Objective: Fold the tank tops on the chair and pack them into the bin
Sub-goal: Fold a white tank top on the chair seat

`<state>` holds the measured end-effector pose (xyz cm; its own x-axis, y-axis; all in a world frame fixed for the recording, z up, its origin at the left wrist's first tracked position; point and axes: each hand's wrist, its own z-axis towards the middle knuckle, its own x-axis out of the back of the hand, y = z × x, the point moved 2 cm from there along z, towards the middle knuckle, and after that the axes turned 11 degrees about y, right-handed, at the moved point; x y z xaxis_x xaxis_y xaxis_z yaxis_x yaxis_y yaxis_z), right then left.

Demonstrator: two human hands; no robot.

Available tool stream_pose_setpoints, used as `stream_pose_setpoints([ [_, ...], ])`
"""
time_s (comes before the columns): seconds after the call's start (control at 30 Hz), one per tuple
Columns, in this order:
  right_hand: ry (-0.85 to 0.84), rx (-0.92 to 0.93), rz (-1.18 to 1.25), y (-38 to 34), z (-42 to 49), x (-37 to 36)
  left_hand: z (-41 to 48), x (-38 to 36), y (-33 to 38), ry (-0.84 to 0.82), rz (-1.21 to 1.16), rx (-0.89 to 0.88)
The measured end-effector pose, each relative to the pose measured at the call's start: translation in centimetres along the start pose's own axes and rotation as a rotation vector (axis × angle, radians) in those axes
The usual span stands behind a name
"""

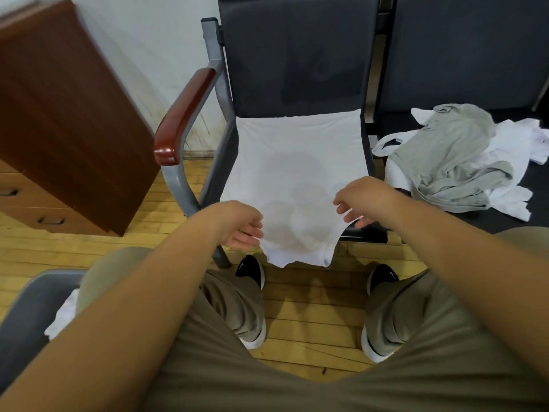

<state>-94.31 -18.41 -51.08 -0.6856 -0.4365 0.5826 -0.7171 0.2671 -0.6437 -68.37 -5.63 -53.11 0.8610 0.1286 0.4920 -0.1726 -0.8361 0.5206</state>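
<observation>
Step in hand: folding one white tank top [300, 162], as I judge it. It lies spread flat on the seat of the dark chair [297, 55], hem toward the backrest, and its strap end hangs over the front edge.
Left hand [240, 224]: at the garment's left edge near the armhole. Its fingers [251, 233] are loosely straight and slightly apart, touching or just beside the cloth. No pinch shows.
Right hand [362, 197]: over the right edge near the other armhole. Its fingers [347, 209] are spread and relaxed, clamped on nothing.
Next move: probably take hold of one side edge and carry it across toward the middle, then do the same on the other side. The thin cloth will likely wrinkle unless it is smoothed as it goes, and the hanging straps need lifting onto the seat.
Still to fold: a loose pile of grey and white tank tops [457, 162] on the adjoining seat [505, 215] to the right.
Bin [26, 316]: grey, at the lower left beside the person's knee. White fabric [62, 319] shows inside it, so some packing seems done.
Surface: a dark padded seat with a grey metal frame and a reddish wooden armrest [184, 114].
Room: pale wood plank floor [312, 307], a white wall [148, 40], and a brown wooden drawer cabinet [65, 114] on the left.
</observation>
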Motion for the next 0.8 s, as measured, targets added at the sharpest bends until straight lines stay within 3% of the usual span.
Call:
stream_pose_setpoints([
  [0.13, -0.081, -0.168, 0.064, 4.3, -0.5, -3.3, 3.5, -4.2, -4.6, -0.032, -0.157, 0.207],
  [0.23, -0.191, -0.285, 0.04, 8.7, -0.8, -5.9, 6.4, -5.0, -7.4, 0.101, -0.141, 0.26],
  [0.4, -0.235, -0.204, 0.048, 11.9, 0.3, -8.2, 6.9, -5.3, -6.9, 0.079, -0.321, 0.265],
  [0.6, -0.328, -0.112, 0.003, 12.3, 1.3, -8.6, 7.5, -6.0, -7.3, 0.077, -0.192, 0.164],
  [0.8, -0.304, -0.047, -0.058, 11.9, 1.4, -9.2, 7.8, -6.4, -7.1, 0.087, 0.096, 0.037],
])
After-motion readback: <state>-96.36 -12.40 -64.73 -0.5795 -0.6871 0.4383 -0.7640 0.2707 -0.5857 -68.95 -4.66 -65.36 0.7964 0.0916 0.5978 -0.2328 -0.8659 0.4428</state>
